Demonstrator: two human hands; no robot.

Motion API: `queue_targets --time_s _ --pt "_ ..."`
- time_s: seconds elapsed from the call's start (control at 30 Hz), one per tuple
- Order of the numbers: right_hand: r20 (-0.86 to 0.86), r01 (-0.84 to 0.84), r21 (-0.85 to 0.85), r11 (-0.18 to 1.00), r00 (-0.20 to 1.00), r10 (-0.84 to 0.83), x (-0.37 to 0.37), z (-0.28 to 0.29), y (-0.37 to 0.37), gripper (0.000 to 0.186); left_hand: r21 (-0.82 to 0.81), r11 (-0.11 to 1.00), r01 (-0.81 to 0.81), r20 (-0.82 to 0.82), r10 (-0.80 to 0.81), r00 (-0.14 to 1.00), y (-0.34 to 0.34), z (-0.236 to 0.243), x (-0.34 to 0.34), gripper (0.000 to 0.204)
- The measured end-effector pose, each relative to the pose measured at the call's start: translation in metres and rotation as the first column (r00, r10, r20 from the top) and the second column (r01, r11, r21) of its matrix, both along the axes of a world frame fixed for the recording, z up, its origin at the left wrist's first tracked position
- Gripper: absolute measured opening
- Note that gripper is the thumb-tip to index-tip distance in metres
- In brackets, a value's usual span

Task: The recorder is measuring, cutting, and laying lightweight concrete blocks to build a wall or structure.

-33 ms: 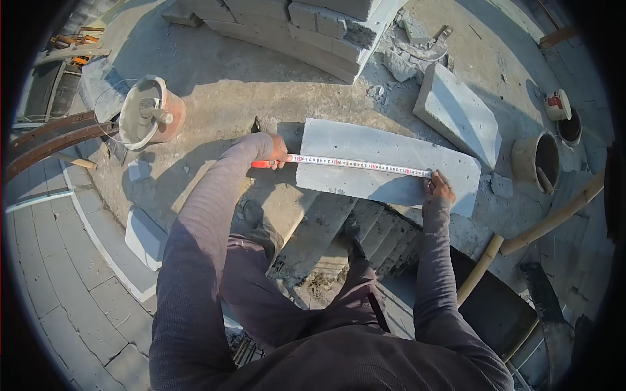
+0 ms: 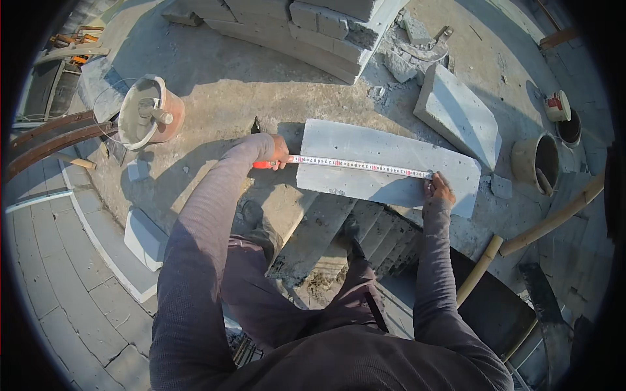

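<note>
A tape measure (image 2: pixel 263 165) with a red case is closed in my left hand (image 2: pixel 280 152), just off the left end of a long grey concrete block (image 2: pixel 385 144). Its white blade (image 2: pixel 355 164) runs out straight to the right, lengthwise over the block's top face. Near the block's right part, my right hand (image 2: pixel 441 189) pinches the far end of the blade against the top, the fingers bent together. The block lies flat at the edge of a floor, above a stairway (image 2: pixel 326 218).
A wall of grey blocks (image 2: pixel 293 32) stands ahead, with rubble (image 2: pixel 401 65) by its corner. Another block (image 2: pixel 456 117) lies right of it. Buckets stand left (image 2: pixel 173 117) and right (image 2: pixel 536 163). A bamboo pole (image 2: pixel 554 218) crosses at right. My feet are on the steps.
</note>
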State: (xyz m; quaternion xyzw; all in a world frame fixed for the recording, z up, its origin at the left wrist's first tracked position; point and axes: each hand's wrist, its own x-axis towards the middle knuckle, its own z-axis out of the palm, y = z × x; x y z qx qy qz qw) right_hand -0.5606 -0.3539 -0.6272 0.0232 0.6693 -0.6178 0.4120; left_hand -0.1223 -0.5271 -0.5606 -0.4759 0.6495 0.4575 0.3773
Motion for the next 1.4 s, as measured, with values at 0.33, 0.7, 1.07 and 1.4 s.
queue_targets --time_s 0.33,0.7,1.07,1.4 --pt "0.023 0.039 0.051 0.998 0.999 -0.04 -0.009 0.004 0.003 0.022 0.097 0.993 -0.073 -0.231 0.094 0.968 -0.007 -0.04 0.003 0.028" --pt "0.018 0.098 0.069 0.993 0.995 -0.099 -0.008 0.008 0.001 0.021 0.058 0.998 -0.036 -0.238 0.049 0.97 -0.012 -0.043 -0.004 0.024" --pt "0.082 0.252 0.026 0.967 0.964 -0.253 -0.013 0.004 0.001 0.024 0.005 1.0 -0.028 -0.157 0.029 0.987 -0.011 -0.042 -0.013 0.022" --pt "-0.057 0.07 0.232 0.97 0.997 -0.059 -0.026 0.016 -0.005 0.012 0.054 0.993 -0.106 -0.269 0.116 0.956 -0.014 -0.04 -0.014 0.022"
